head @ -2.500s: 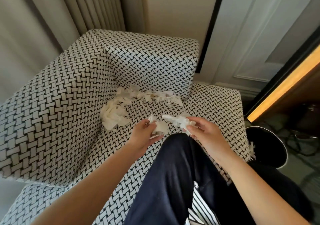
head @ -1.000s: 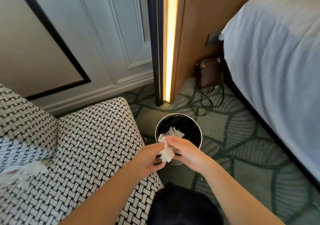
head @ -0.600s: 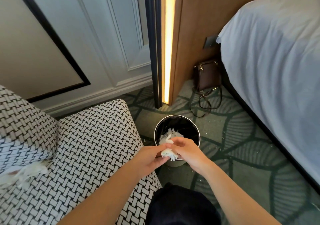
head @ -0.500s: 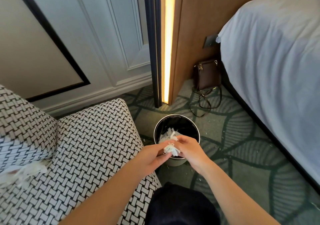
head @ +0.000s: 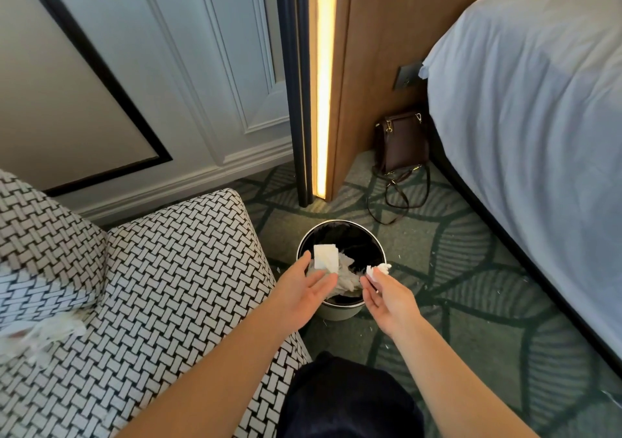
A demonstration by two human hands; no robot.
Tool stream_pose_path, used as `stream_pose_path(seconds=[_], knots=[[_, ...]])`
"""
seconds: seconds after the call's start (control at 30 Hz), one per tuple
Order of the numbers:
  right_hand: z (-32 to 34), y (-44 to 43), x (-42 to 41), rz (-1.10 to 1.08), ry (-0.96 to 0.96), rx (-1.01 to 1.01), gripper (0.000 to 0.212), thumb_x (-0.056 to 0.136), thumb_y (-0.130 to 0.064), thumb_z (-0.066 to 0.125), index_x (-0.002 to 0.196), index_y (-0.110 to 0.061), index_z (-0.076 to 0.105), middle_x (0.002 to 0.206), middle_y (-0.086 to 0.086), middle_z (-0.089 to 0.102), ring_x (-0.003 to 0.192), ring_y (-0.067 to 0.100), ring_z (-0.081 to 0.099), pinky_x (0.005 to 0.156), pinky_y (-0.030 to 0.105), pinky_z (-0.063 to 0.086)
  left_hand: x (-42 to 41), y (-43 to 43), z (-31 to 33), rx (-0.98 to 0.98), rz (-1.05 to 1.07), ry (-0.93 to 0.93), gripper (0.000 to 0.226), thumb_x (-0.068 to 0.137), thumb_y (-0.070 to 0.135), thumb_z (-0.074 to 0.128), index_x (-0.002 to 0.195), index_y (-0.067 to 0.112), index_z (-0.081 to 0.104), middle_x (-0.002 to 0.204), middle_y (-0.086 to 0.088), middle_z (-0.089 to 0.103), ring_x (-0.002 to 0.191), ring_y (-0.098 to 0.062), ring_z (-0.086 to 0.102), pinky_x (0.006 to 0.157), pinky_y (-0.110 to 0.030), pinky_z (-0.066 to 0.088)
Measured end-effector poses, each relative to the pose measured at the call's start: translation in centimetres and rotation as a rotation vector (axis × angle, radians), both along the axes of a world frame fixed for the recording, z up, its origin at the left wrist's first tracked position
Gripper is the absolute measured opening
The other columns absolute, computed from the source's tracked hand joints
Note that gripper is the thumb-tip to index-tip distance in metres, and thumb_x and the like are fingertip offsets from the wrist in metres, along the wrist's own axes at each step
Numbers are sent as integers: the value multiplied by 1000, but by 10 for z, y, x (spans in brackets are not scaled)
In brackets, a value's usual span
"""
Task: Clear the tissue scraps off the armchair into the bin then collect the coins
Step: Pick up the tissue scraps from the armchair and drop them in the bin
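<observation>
Both hands over the bin (head: 340, 312). Left hand (head: 303, 296) flat, fingers straight, holding nothing; a square tissue piece (head: 325, 258) lies just past its fingertips, above the bin's mouth. Right hand (head: 390, 299) has a small scrap (head: 378, 269) at its fingertips; pinched or released, cannot tell. Remaining tissue scraps (head: 43, 333) lie on the armchair (head: 168, 269), far left of both hands, left hand nearer. No coins visible

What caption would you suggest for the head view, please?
Left hand and right hand over the black bin, tissue scraps at their tips; other scraps lie on the patterned armchair.
</observation>
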State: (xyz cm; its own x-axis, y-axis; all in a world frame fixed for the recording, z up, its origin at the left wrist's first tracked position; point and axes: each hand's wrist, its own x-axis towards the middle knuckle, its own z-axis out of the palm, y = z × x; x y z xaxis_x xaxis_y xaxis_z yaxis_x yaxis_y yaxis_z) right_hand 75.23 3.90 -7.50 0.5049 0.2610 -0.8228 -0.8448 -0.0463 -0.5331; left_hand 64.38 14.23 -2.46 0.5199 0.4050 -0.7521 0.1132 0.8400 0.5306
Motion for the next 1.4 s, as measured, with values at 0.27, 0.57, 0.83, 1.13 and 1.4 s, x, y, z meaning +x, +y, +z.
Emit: stream_pose_path(seconds=[0.27, 0.57, 0.83, 1.13, 1.4], knots=[[0, 7, -11, -108, 169, 110, 34, 94, -8, 54, 127, 1, 50, 129, 17, 56, 109, 21, 58, 93, 29, 47, -35, -1, -17, 3, -239, 29, 49, 98, 33, 40, 143, 15, 33, 131, -8, 54, 115, -26, 54, 94, -38, 44], [41, 5, -16, -37, 204, 391, 74, 97, -43, 41, 151, -9, 3, 159, 11, 8, 146, 27, 9, 119, 43, 15, -83, 6, -7, -25, -86, 7, 41, 98, 25, 40, 137, 10, 42, 127, -12, 57, 112, -28, 56, 92, -39, 45], [74, 3, -52, 264, 79, 321, 53, 100, -33, 41, 144, -5, 32, 145, 10, 43, 134, 24, 40, 109, 37, 31, -152, 3, 20, 62, 11, 2, 32, 96, 24, 45, 124, 10, 53, 120, -11, 62, 110, -29, 58, 88, -39, 47], [117, 34, -146, 625, -61, 313, 31, 100, -21, 43, 126, -8, 54, 118, 6, 66, 109, 20, 61, 90, 32, 46, -262, 6, 65, 251, 166, -16, 29, 99, 21, 40, 116, 9, 60, 115, -10, 65, 103, -26, 61, 88, -35, 47], [140, 79, -272, 881, -87, 365, 25, 99, -18, 44, 115, -7, 61, 111, 8, 70, 104, 23, 65, 93, 35, 49, -394, 12, 67, 377, 409, 155, 26, 98, 22, 44, 114, 13, 61, 116, -7, 63, 103, -25, 62, 90, -37, 48]])
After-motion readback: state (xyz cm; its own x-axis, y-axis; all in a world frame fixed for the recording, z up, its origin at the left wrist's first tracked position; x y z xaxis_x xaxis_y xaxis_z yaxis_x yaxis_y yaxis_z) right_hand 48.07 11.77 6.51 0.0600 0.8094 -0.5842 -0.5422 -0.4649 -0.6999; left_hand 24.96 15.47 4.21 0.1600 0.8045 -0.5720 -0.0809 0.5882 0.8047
